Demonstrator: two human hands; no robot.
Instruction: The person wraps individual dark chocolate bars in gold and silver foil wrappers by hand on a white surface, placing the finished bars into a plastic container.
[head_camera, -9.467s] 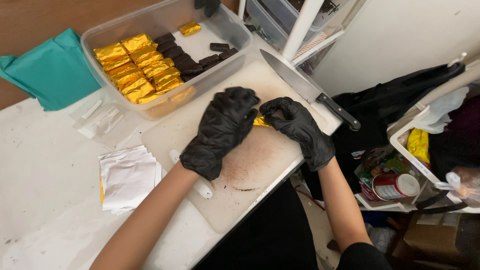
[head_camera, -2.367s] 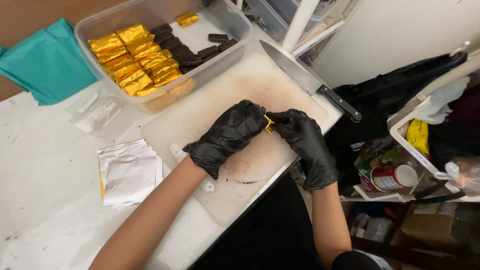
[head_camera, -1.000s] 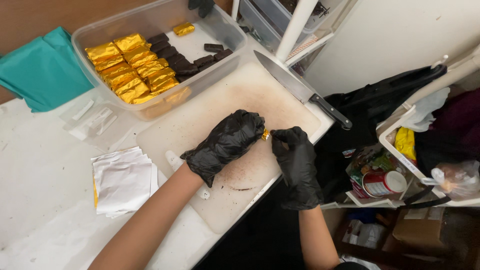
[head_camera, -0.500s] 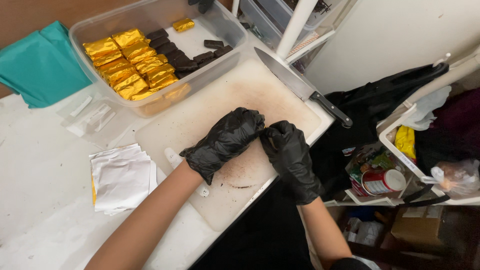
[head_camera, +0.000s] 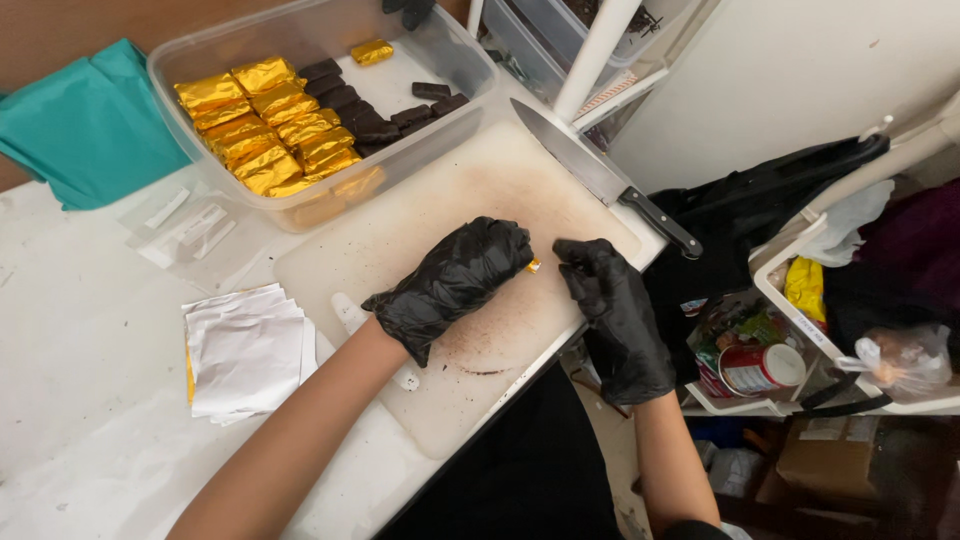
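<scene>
A small gold-wrapped piece (head_camera: 535, 265) sits over the middle of the cutting board (head_camera: 420, 215), nearly hidden inside the curled fingers of the left hand (head_camera: 455, 280), likely so the foil stays pressed tight. The right hand (head_camera: 612, 305), fingers bent and holding nothing, hovers at the board's right edge. Behind are the plastic tub (head_camera: 300, 205) and knife (head_camera: 600, 180).

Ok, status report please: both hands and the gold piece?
Left hand closed around gold-wrapped piece. Right hand beside it, fingers curled, touching unclear. Both over cutting board. Knife lies clear.
</scene>
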